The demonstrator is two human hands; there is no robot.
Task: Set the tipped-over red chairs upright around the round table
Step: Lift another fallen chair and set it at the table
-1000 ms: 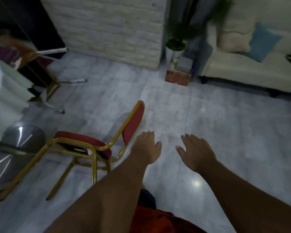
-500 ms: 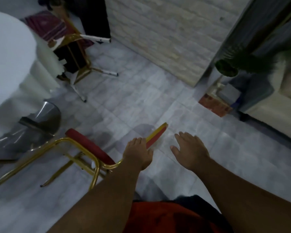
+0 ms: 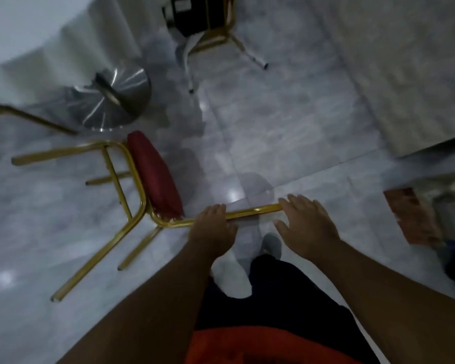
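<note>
The left hand (image 3: 212,228) is curled over the gold backrest rail of the tipped red chair (image 3: 153,174). The right hand (image 3: 306,227) lies open-fingered on the rail's far end; whether it grips is unclear. The chair lies on the floor (image 3: 286,127), near the worktop's steel base (image 3: 111,101).
</note>
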